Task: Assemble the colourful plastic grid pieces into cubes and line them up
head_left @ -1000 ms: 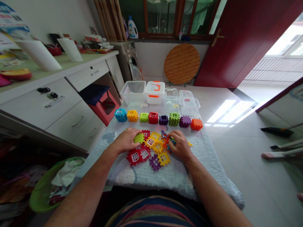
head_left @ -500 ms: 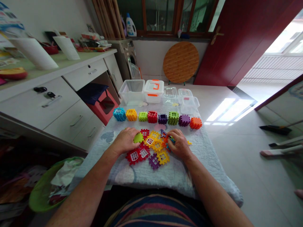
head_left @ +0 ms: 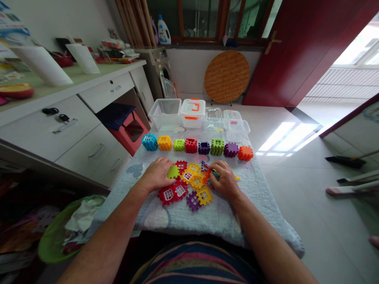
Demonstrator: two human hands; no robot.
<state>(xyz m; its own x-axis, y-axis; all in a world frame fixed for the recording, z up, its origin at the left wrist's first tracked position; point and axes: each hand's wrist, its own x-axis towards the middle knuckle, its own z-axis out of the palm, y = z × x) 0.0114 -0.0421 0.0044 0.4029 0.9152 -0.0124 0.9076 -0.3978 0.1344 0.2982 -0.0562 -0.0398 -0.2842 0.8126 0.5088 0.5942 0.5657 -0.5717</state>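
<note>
Several interlocking plastic tiles lie in a loose heap on the cloth-covered table. My left hand (head_left: pixel 157 173) is at the heap's left edge, thumb and fingers curved around a lime green tile (head_left: pixel 173 172). Close by lie red tiles (head_left: pixel 168 195) with white window grids. On the right side of the heap, my right hand (head_left: pixel 224 179) has its fingers curled over small blue and green tiles, mostly hidden beneath it. An orange tile (head_left: pixel 206 178) shows beside its fingertips. Yellow tiles (head_left: pixel 204 195) and a purple tile (head_left: pixel 193 200) lie between the hands.
Behind the heap runs a row of assembled cubes, from a blue cube (head_left: pixel 149 142) to an orange cube (head_left: pixel 245 153). Farther back stand an open clear bin (head_left: pixel 165 114), a lidded box (head_left: pixel 192 114) and smaller clear containers (head_left: pixel 237 127). A red stool (head_left: pixel 134 132) stands left.
Both hands stay almost where they were. The left hand has shifted very slightly, showing more of the lime green tile; the heap looks the same.
</note>
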